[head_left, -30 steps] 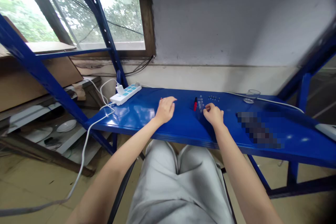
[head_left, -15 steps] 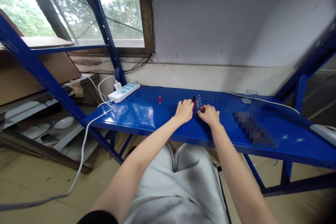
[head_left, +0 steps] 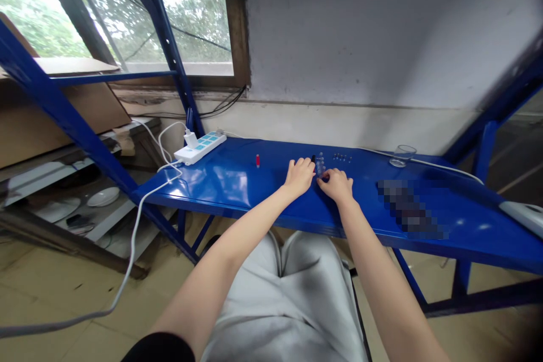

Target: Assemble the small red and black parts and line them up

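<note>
A cluster of small clear pieces (head_left: pixel 320 164) is sitting toward the back edge of the blue metal desk (head_left: pixel 220 181), about midway along it. The right hand (head_left: pixel 338 185) is curving over the desk just in front of the cluster, its fingertips (head_left: pixel 324 179) reaching the cluster's near side; the view cannot settle whether they have hold of anything. The left hand (head_left: pixel 299 176) is resting with its fingers bent downward, just beside a slim dark item (head_left: pixel 313 158), which is partly hidden behind those fingers. It shows nothing held, though I cannot tell for certain. A row of tiny dark studs (head_left: pixel 341 156) is lying just right of the cluster, and a small red cylinder (head_left: pixel 257 160) is standing well left of the hands. Farther right, a clear drinking glass (head_left: pixel 403 155) is sitting near the back edge with a white cable (head_left: pixel 441 167) running past it. At the desk's left end, a white power strip (head_left: pixel 199 148) is lying with a white plug (head_left: pixel 190 139) in it. A blurred patch (head_left: pixel 411 208) is covering part of the desk's right side.
</note>
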The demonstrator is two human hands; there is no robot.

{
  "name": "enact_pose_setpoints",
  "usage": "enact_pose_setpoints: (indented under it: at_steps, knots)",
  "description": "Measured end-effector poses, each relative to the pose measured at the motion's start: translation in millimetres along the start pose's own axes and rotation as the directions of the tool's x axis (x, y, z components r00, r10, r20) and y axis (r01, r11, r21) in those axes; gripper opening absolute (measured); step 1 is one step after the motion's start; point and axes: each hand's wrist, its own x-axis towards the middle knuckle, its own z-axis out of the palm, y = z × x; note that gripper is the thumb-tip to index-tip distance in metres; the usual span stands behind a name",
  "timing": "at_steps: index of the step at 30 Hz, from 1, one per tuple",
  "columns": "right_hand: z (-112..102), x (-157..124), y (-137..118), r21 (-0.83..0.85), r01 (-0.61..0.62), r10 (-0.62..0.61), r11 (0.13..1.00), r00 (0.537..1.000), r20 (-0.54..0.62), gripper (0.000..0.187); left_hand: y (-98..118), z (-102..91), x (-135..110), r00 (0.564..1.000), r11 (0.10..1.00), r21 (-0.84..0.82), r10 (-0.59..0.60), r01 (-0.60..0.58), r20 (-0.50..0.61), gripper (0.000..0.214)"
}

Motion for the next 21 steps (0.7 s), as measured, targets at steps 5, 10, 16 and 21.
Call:
enact_pose_setpoints:
  at_steps: [5, 10, 16, 21]
  knots:
    - [1.8, 1.3, 0.6, -0.006, -0.005, 0.005, 1.000, 1.000, 0.002, 0.024, 1.3, 2.2, 1.5, 1.000, 0.999, -0.022, -0.027, 0.027, 0.006, 0.019]
    - [3.4, 2.4, 1.5, -0.006, -0.007, 0.007, 1.000, 1.000, 0.008, 0.023, 2.5, 3.3, 3.4, 0.999, 0.998, -0.052, -0.040, 0.041, 0.026, 0.016]
    - [1.9, 1.9, 0.6, 0.000, -0.005, 0.005, 1.000, 1.000, 0.012, 0.023, 4.6, 1.7, 5.6, 0.997, 0.995, -0.070, -0.064, 0.067, 0.045, 0.015]
    - [0.6, 0.5, 0.0, 0.008, 0.002, -0.002, 1.000, 1.000, 0.000, 0.022, 4.3, 5.4, 5.4, 0.998, 0.995, -0.080, -0.062, 0.064, 0.025, 0.017]
